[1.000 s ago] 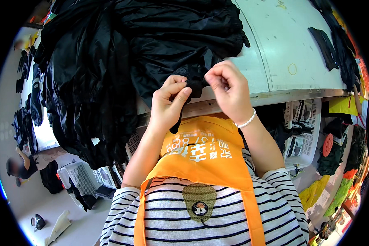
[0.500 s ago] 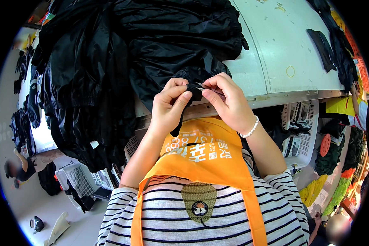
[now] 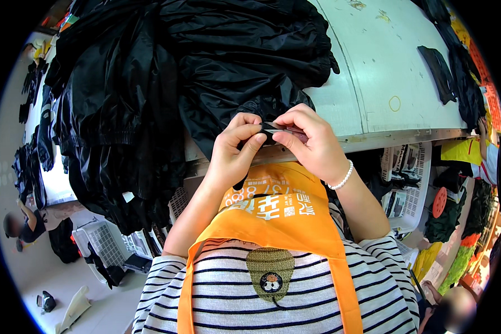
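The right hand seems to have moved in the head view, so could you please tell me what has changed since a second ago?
The right hand has come down, its fingertips nearer the left hand; a small metal tool now shows in its grip, pointing toward the left fingertips. The left hand shifted slightly down and right. A person appeared at lower right. The left hand's pinch on the black cloth stayed.

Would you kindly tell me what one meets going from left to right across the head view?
Left crate, left hand, right hand, right crate, red disc.
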Demonstrator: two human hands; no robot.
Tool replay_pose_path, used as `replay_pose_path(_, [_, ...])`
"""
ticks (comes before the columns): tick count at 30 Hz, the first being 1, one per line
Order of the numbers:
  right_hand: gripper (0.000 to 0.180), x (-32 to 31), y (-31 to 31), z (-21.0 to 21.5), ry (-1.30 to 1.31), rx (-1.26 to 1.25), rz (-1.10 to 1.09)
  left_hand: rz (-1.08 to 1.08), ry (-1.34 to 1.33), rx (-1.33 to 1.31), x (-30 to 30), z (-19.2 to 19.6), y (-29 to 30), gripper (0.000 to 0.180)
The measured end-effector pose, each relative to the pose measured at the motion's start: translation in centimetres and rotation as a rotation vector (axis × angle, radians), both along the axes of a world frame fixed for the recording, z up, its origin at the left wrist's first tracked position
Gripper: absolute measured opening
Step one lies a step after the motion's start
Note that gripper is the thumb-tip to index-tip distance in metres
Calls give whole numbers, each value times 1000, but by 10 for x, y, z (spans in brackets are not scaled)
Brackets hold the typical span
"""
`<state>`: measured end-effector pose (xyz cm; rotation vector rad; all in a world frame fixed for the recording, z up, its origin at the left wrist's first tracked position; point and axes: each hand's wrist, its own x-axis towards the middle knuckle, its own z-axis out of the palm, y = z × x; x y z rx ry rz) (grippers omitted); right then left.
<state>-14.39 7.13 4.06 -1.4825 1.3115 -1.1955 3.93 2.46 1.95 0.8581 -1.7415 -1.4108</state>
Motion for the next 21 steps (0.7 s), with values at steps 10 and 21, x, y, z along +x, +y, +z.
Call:
replay_pose_path(10, [16, 4, 4, -3, 157, -94, -65, -45, -25, -18, 3, 2, 6, 7])
replay_pose_path(21, [99, 8, -3, -47, 226, 165, 63, 172, 23, -319, 184, 93, 10, 23])
